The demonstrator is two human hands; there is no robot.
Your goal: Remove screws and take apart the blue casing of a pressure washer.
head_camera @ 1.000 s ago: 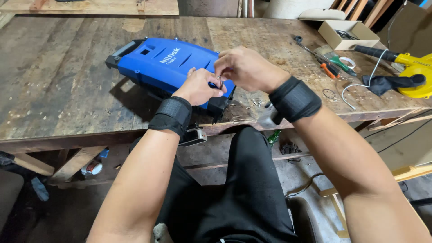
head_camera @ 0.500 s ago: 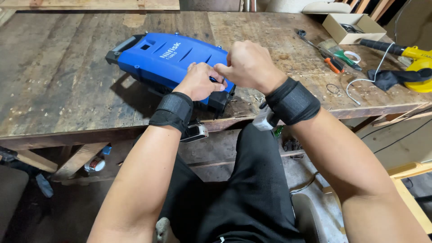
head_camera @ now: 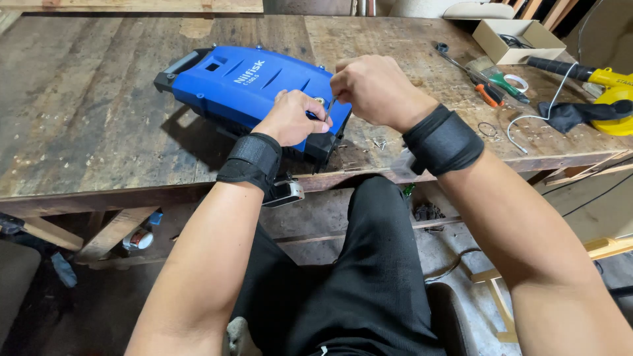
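On the worn wooden table (head_camera: 99, 118), your left hand (head_camera: 290, 118) rests curled on the blue plastic machine housing (head_camera: 250, 86); your right hand (head_camera: 372, 89) pinches a thin metal tool (head_camera: 328, 111).

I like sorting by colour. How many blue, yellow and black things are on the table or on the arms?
Blue: 1, the blue machine housing.
Yellow: 1, the yellow power tool.
Black: 3, two wrist wraps and a black cloth.
Total: 5
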